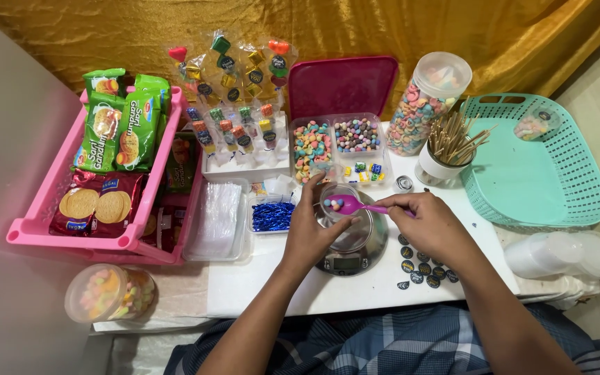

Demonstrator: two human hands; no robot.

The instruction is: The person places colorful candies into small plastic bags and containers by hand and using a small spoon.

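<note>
Right hand (430, 223) pinches the handle of a purple spoon (353, 204), grip clenched on it. The spoon bowl carries a few small coloured candies and sits over a clear cup (342, 201). Left hand (312, 232) wraps the near side of that cup, grip grasping it. The cup stands on a round kitchen scale (353, 251) at mid surface (272, 281).

Risks, as I judge them:
- Spoon is shallow and the candies are round. Any tilt before it is inside the rim and they roll off onto the scale or surface.
- Left hand rests weight on the cup, so the scale likely reads high while it's held.
- Cup looks light on a domed plate; a sideways nudge from the spoon could slide it off.
- Dark round stickers (418, 267) lie just beside the right wrist. A forearm drag would scatter or stick them.
- Cup of wooden sticks (446, 149) stands near the right hand's reach line to the candy tray (335, 149). A high sweep could tip it.

Room:
- Tray touches the back of the scale area, so travel is short.
- Left side is tight: plastic bag box (220, 219) and blue twist-tie box (272, 215) are close by the left hand.
- Front edge of the surface is near the scale; little margin there.
- Right is blocked by the teal basket (522, 173). The only bare patch is front-left of the scale.
</note>
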